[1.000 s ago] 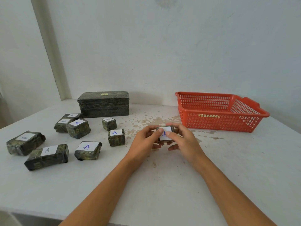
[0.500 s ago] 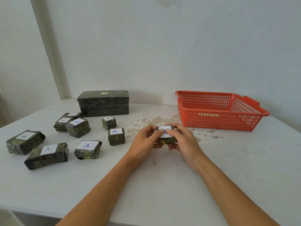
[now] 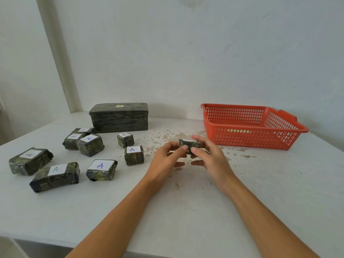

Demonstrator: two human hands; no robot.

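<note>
item: small dark-green wrapped block [image 3: 189, 145], pinched between our left hand [image 3: 167, 161] and right hand [image 3: 210, 159], just above the white table [image 3: 186, 211], near the orange plastic mesh basket [image 3: 242, 138]. progress, we judge: early; eight small labelled blocks [image 3: 101, 170] lie at left, none visibly in the basket.

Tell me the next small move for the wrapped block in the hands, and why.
Probably carry the small wrapped block rightward and forward, over the near rim of the red basket. Both the left hand and the right hand pinch it just above the table, the basket stands close beyond the right hand, and the other labelled blocks lie off to the left.
</note>
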